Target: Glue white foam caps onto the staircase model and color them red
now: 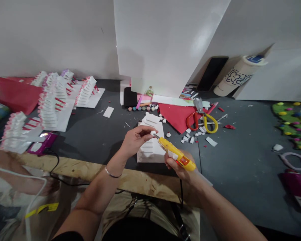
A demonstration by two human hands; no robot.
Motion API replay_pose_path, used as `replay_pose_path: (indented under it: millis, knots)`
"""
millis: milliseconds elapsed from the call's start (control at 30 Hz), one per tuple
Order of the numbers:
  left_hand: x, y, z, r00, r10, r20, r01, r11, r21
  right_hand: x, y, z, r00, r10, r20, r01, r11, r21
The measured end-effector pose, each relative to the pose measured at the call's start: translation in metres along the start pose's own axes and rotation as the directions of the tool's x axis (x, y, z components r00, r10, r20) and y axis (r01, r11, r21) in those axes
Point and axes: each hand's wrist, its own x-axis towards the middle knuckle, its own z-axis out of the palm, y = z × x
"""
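Observation:
A yellow hot glue gun (pixel 177 154) is gripped in my right hand (pixel 182 165), its metal nozzle pointing up and left. Between thumb and fingertips my left hand (pixel 136 139) pinches a small white ball (pixel 153 133), and the nozzle tip meets or nearly meets it. Below both hands lies a white stepped foam model (pixel 146 155) on a white base, partly covered by my left hand. Just right of the model sit several small white balls (pixel 164 120) and one with a reddish top (pixel 168 135).
Finished-looking stair models (pixel 48 110) stand at the left beside a purple power box (pixel 42 142). Scissors (pixel 202 117), red paper (pixel 177 117) and white scraps (pixel 190 139) lie to the right. A phone (pixel 212 73) and a tumbler (pixel 237 77) lean on the wall. Another person's arm (pixel 22 177) shows at lower left.

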Motion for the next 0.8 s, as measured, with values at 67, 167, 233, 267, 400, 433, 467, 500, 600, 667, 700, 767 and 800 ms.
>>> replay_pose_path:
  millis: [67, 167, 233, 267, 400, 433, 467, 500, 600, 667, 700, 767, 800]
  knots:
    - [0.0000, 0.0013, 0.0004, 1.000, -0.022, 0.009, 0.022, 1.000, -0.002, 0.0012, -0.0019, -0.0004, 1.000, -0.026, -0.004, 0.026, 0.999, -0.030]
    - [-0.0002, 0.0027, 0.0009, 0.999, -0.046, 0.013, 0.046, 0.999, 0.011, 0.0017, -0.0044, -0.0012, 1.000, -0.023, -0.011, 0.022, 0.997, -0.077]
    - [-0.0005, 0.0035, 0.0011, 0.998, -0.057, 0.011, 0.057, 0.998, 0.001, 0.0017, -0.0060, -0.0019, 1.000, -0.010, -0.021, 0.007, 0.994, -0.108]
    - [-0.0006, 0.0039, 0.0011, 0.998, -0.061, 0.010, 0.061, 0.998, -0.006, 0.0017, -0.0067, -0.0022, 1.000, -0.007, -0.027, 0.003, 0.993, -0.121]
    - [-0.0009, 0.0052, 0.0011, 0.998, -0.064, 0.001, 0.064, 0.998, -0.010, 0.0019, -0.0086, -0.0023, 0.999, -0.005, -0.033, 0.000, 0.988, -0.153]
    - [-0.0010, 0.0054, 0.0011, 0.998, -0.065, -0.001, 0.065, 0.998, -0.006, 0.0020, -0.0085, -0.0020, 1.000, 0.001, -0.031, -0.006, 0.988, -0.153]
    - [-0.0011, 0.0055, 0.0011, 0.998, -0.066, -0.002, 0.066, 0.998, -0.002, 0.0021, -0.0082, -0.0017, 1.000, 0.006, -0.031, -0.011, 0.989, -0.149]
    - [-0.0012, 0.0055, 0.0011, 0.998, -0.067, -0.003, 0.067, 0.998, -0.003, 0.0021, -0.0077, -0.0014, 0.999, 0.011, -0.030, -0.015, 0.990, -0.141]
    - [-0.0017, 0.0053, 0.0013, 0.998, -0.060, 0.003, 0.061, 0.998, -0.020, 0.0021, -0.0058, -0.0005, 0.999, 0.023, -0.024, -0.025, 0.993, -0.112]
    - [-0.0019, 0.0050, 0.0012, 0.999, -0.055, 0.003, 0.055, 0.998, -0.027, 0.0018, -0.0056, -0.0002, 0.999, 0.032, -0.040, -0.036, 0.994, -0.107]
    - [-0.0020, 0.0049, 0.0012, 0.998, -0.056, 0.003, 0.056, 0.998, -0.025, 0.0017, -0.0063, -0.0002, 0.998, 0.038, -0.044, -0.043, 0.993, -0.111]
    - [-0.0020, 0.0047, 0.0010, 0.998, -0.060, -0.003, 0.060, 0.998, -0.026, 0.0013, -0.0089, -0.0005, 0.998, 0.047, -0.042, -0.052, 0.991, -0.122]
    - [-0.0020, 0.0047, 0.0009, 0.998, -0.061, -0.007, 0.061, 0.998, -0.030, 0.0013, -0.0106, -0.0008, 0.998, 0.048, -0.039, -0.052, 0.991, -0.122]
